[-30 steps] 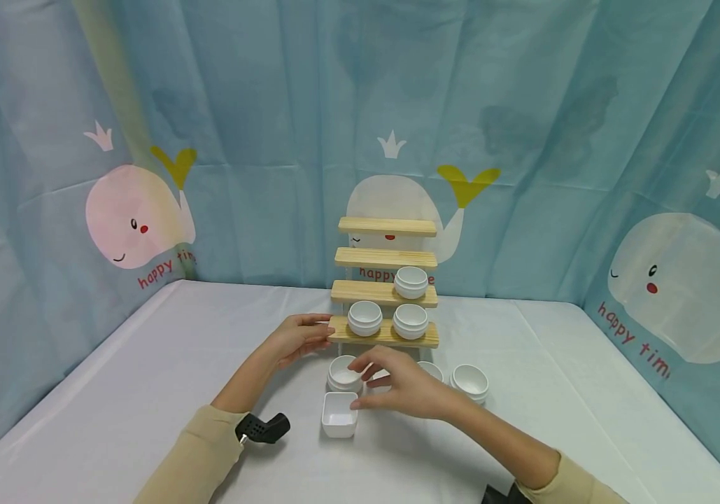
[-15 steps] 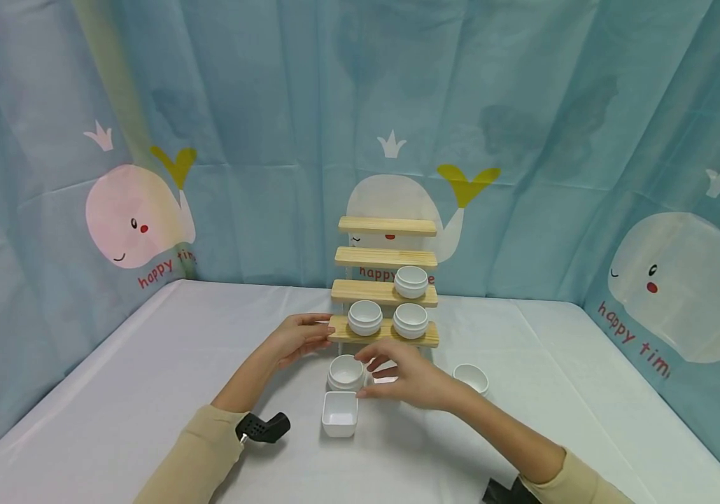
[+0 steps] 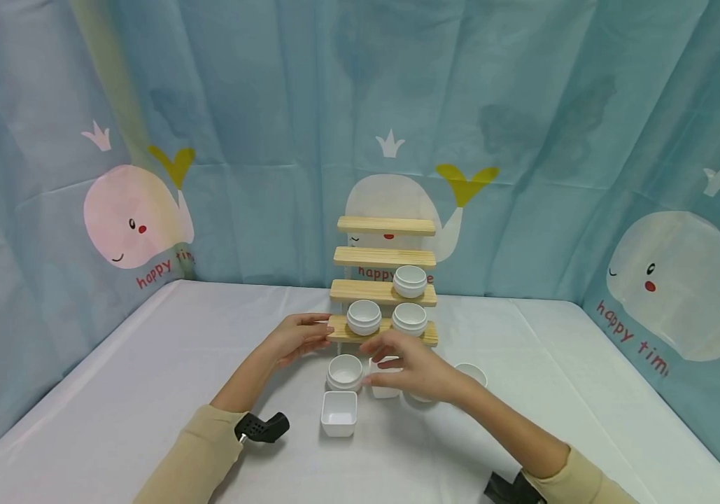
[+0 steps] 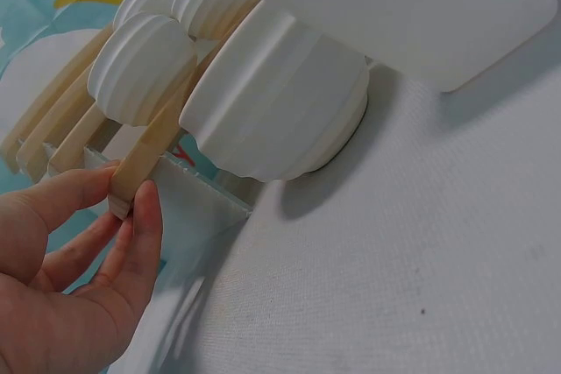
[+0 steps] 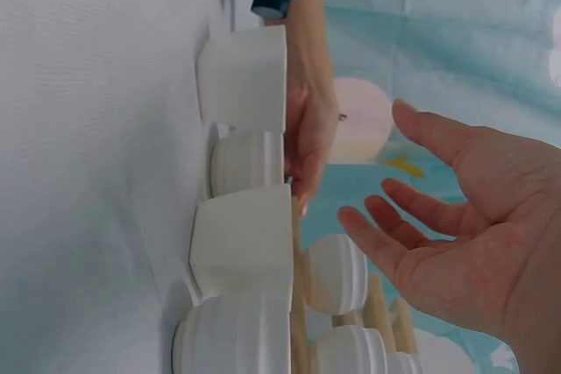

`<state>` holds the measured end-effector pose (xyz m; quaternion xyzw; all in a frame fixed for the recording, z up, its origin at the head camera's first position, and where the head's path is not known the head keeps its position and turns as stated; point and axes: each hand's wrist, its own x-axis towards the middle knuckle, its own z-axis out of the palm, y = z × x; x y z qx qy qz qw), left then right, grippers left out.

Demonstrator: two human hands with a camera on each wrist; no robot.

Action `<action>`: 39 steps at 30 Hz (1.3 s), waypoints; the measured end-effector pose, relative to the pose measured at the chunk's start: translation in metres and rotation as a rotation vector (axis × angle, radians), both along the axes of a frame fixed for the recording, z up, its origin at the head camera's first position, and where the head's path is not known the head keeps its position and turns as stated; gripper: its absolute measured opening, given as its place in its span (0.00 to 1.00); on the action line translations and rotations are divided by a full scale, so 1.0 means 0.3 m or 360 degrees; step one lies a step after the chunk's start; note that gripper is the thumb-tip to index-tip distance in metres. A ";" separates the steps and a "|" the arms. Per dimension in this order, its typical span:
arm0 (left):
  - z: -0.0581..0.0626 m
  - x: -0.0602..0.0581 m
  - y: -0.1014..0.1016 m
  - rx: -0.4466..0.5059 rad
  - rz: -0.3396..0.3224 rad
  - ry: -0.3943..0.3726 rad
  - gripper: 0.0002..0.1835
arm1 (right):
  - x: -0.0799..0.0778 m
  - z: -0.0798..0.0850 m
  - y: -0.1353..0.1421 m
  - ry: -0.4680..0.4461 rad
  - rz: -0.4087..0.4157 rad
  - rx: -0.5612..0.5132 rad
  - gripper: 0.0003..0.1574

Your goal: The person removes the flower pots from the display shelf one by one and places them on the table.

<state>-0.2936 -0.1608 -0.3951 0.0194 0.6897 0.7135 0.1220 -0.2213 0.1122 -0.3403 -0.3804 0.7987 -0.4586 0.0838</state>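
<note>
My left hand (image 3: 297, 338) pinches the left end of the lowest board (image 4: 145, 159) of a tiered wooden stand (image 3: 387, 257) between thumb and fingers. Two round white bowls, a left one (image 3: 363, 317) and a right one (image 3: 408, 317), sit on that board; another bowl (image 3: 410, 281) stands one step higher. Over the front row of dishes hovers my right hand (image 3: 413, 367), fingers spread and loosely bent, with nothing between them. Below it is a square white dish (image 5: 245, 243), partly hidden in the head view. Left of that stands a round bowl (image 3: 344, 371).
Nearest the front is another square white dish (image 3: 339, 413) on the white tablecloth (image 3: 145, 392). Right of the hovering hand, a round bowl (image 3: 473, 372) is partly covered by the forearm. A blue whale-print curtain (image 3: 259, 140) hangs behind the table.
My right hand has drifted slightly to the right, uncovering more of the square dish beneath it. The left hand keeps its hold on the board, and the dishes have stayed put.
</note>
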 end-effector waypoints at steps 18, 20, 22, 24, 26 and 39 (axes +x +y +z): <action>0.001 0.000 -0.002 0.0006 0.0011 -0.0015 0.30 | -0.015 0.037 0.041 0.0106 -0.0091 -0.0041 0.25; 0.001 0.000 -0.001 0.0006 0.0012 -0.0020 0.30 | -0.020 0.038 0.048 0.0101 -0.0110 -0.0041 0.27; 0.002 0.001 -0.001 0.0007 0.0012 -0.0023 0.30 | -0.027 0.041 0.054 0.0100 -0.0127 -0.0040 0.27; 0.004 0.003 0.000 0.0013 0.0011 -0.0022 0.30 | -0.032 0.045 0.062 0.0095 -0.0144 -0.0041 0.27; 0.005 0.004 -0.001 0.0021 0.0008 -0.0024 0.30 | -0.035 0.051 0.069 0.0088 -0.0164 -0.0046 0.27; 0.005 0.005 -0.001 0.0012 -0.0013 -0.0011 0.31 | -0.056 0.078 0.104 0.0099 -0.0262 -0.0111 0.25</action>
